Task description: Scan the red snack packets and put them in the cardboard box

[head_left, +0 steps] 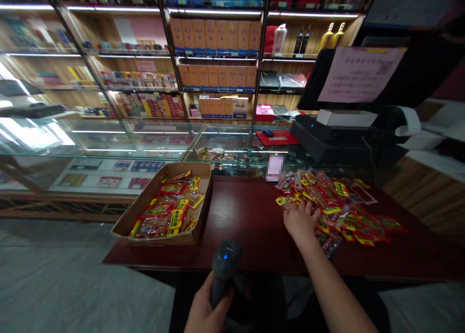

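Scanner point(224, 270) sits gripped in my left hand point(207, 309), nose toward the table point(247, 226). My right hand point(300, 221), fingers spread, presses the snack packets point(337, 207) right of the cardboard box point(163, 204).

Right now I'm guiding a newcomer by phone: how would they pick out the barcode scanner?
Start at the dark red wooden table in front of the glass counter. At its near edge, between the cardboard box of snack packets and the loose packet pile, the left hand holds up the scanner. It is the only dark grey thing there, with a small blue light.
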`<state>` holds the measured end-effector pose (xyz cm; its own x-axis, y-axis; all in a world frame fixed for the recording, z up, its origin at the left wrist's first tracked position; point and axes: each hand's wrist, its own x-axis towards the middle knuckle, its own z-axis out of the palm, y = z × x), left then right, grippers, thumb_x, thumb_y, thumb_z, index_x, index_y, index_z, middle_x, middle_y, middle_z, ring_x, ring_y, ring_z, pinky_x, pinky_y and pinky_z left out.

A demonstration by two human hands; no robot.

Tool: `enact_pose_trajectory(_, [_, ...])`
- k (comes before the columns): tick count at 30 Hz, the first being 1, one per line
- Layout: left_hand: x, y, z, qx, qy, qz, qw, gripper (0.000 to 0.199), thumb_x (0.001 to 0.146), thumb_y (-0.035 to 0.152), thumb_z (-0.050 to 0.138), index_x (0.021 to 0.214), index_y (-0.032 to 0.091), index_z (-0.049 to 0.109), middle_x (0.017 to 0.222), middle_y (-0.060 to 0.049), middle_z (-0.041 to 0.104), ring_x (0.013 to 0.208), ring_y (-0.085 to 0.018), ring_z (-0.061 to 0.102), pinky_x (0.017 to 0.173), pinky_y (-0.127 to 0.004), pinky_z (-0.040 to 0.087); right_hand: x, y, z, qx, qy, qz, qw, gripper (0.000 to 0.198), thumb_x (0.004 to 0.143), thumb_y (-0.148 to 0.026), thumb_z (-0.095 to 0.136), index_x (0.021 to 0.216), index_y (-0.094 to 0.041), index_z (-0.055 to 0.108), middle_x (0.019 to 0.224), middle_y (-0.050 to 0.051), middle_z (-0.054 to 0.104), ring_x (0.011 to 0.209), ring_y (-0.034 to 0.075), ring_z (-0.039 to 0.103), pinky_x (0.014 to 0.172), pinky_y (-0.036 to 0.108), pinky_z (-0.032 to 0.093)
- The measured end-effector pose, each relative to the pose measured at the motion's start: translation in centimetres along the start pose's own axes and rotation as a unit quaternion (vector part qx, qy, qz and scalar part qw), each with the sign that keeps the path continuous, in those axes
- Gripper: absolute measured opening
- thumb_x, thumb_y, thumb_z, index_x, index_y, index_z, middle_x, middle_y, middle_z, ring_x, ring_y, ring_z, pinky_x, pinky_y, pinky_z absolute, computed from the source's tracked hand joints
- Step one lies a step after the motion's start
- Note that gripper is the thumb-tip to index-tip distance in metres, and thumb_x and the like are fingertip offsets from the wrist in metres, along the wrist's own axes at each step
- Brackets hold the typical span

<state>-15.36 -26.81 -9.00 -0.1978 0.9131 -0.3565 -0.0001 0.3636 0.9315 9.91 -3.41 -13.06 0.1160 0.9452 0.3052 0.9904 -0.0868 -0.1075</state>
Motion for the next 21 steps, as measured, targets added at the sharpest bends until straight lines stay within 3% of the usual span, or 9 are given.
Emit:
enact_pose_trajectory(3, [0.4,0.5,1.5,0.005,-0.011,0.011,1.000,0.049,0.079,0.052,0.081,0.112,0.016,0.076,0.058,0.004,0.059,0.050,-0.016,0.054,0.054,-0.024,0.049,-1.8,1.6,1.3,-0.024,0.004,-0.028,0.999,0.042,0.092,-0.021,0.059,0.131,-0.012,0.070,0.153,0.029,0.055,0.149,0.046,0.039,0.118,0.071,0.017])
enact_pose_trajectory(5, [0.5,0.7,2.3,0.013,-0.016,0.012,1.000,0.048,0.078,0.049,0.082,0.112,0.016,0.076,0.060,0.003,0.061,0.050,-0.015,0.054,0.053,-0.024,0.049,-2.6,1.2,1.4,0.015,-0.009,-0.066,0.998,0.042,0.091,-0.020,0.061,0.132,-0.020,0.069,0.147,0.023,0.062,0.143,0.042,0.047,0.119,0.068,0.019])
enact_pose_trajectory(9, [0.5,1.0,2.7,0.023,-0.027,0.004,0.999,0.048,0.078,0.047,0.082,0.115,0.017,0.076,0.060,0.005,0.059,0.049,-0.015,0.052,0.051,-0.023,0.047,-3.2,-0.2,0.9,0.179,-0.044,-0.098,0.978,0.055,0.082,-0.016,0.067,0.136,-0.026,0.064,0.128,0.013,0.073,0.123,0.033,0.064,0.117,0.056,0.033])
enact_pose_trajectory(11, [0.5,1.0,2.4,0.025,-0.025,0.000,0.999,0.048,0.079,0.048,0.082,0.115,0.016,0.077,0.059,0.005,0.059,0.050,-0.015,0.053,0.052,-0.023,0.048,-3.1,-0.8,0.9,0.308,-0.054,-0.052,0.948,0.052,0.079,-0.024,0.072,0.131,-0.025,0.067,0.125,0.012,0.075,0.118,0.033,0.067,0.109,0.050,0.044])
enact_pose_trajectory(13, [0.4,0.9,2.0,0.028,-0.020,0.000,0.999,0.047,0.080,0.048,0.082,0.113,0.016,0.077,0.058,0.005,0.059,0.050,-0.015,0.052,0.052,-0.023,0.047,-2.9,-1.5,0.9,0.463,-0.076,0.040,0.882,0.041,0.078,-0.039,0.077,0.117,-0.026,0.073,0.114,0.009,0.078,0.109,0.032,0.071,0.099,0.045,0.052])
enact_pose_trajectory(16, [0.4,0.6,1.7,0.028,-0.011,0.002,1.000,0.043,0.082,0.046,0.080,0.113,0.016,0.076,0.057,0.005,0.057,0.048,-0.014,0.050,0.052,-0.022,0.046,-2.7,-2.7,1.0,0.662,-0.107,0.196,0.716,0.040,0.073,-0.052,0.078,0.104,-0.026,0.075,0.098,0.002,0.080,0.096,0.027,0.074,0.085,0.038,0.058])
enact_pose_trajectory(18, [0.4,0.4,1.7,0.032,-0.007,0.007,0.999,0.042,0.083,0.044,0.079,0.113,0.016,0.076,0.057,0.006,0.056,0.048,-0.014,0.049,0.051,-0.023,0.045,-2.7,-3.4,0.9,0.724,-0.121,0.274,0.621,0.040,0.070,-0.050,0.080,0.100,-0.025,0.074,0.090,-0.001,0.080,0.086,0.024,0.074,0.072,0.033,0.059])
enact_pose_trajectory(21, [0.4,0.3,2.0,0.045,-0.004,0.024,0.999,0.040,0.084,0.041,0.077,0.114,0.015,0.074,0.058,0.007,0.054,0.047,-0.012,0.046,0.049,-0.022,0.042,-3.0,-4.4,0.7,0.775,-0.134,0.317,0.531,0.028,0.070,-0.042,0.075,0.091,-0.025,0.072,0.080,-0.002,0.078,0.074,0.021,0.073,0.063,0.032,0.059])
